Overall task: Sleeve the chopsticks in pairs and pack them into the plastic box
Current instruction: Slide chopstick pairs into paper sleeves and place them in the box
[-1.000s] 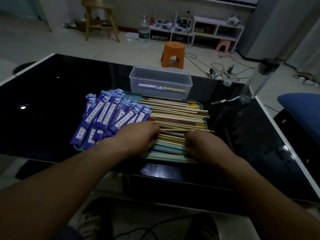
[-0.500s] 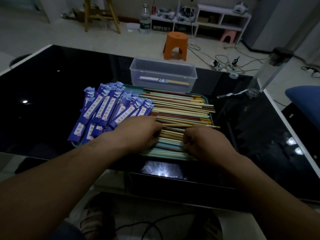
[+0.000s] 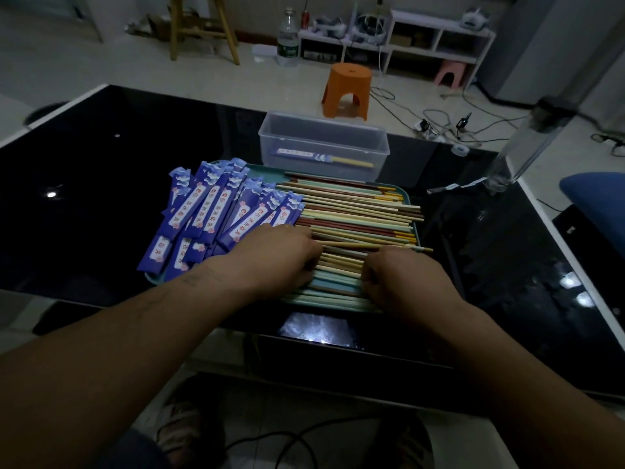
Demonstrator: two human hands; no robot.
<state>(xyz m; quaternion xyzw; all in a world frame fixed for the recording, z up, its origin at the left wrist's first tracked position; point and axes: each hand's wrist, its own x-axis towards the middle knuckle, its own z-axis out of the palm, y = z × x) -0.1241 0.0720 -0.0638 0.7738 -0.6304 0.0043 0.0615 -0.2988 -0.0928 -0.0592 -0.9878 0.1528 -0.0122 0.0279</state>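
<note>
Chopsticks (image 3: 358, 221), slim, mixed colours, lie heaped in the teal tray (image 3: 260, 169), long axes left-right, directly under both hands. Left hand (image 3: 280, 255) and right hand (image 3: 402, 279) apart, fingers curled into the heap; grip cannot be told. Blue paper sleeves (image 3: 209, 204) alongside left. Clear plastic box (image 3: 321, 133) beyond holds one sleeved pair (image 3: 321, 158)

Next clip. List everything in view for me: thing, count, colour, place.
plastic box: one, clear, on the table behind the tray
sleeved pair: one, blue sleeve, inside the box
tray: one, teal, near table edge
loose chopsticks: many, mixed colours, tray's right part
sleeves: many, blue, tray's left part
table: one, glossy black
clear bottle: one, table's far right
stool: one, orange, floor beyond table
water bottle: one, clear, far floor
left hand: on the chopsticks, grip hidden
right hand: likewise
</note>
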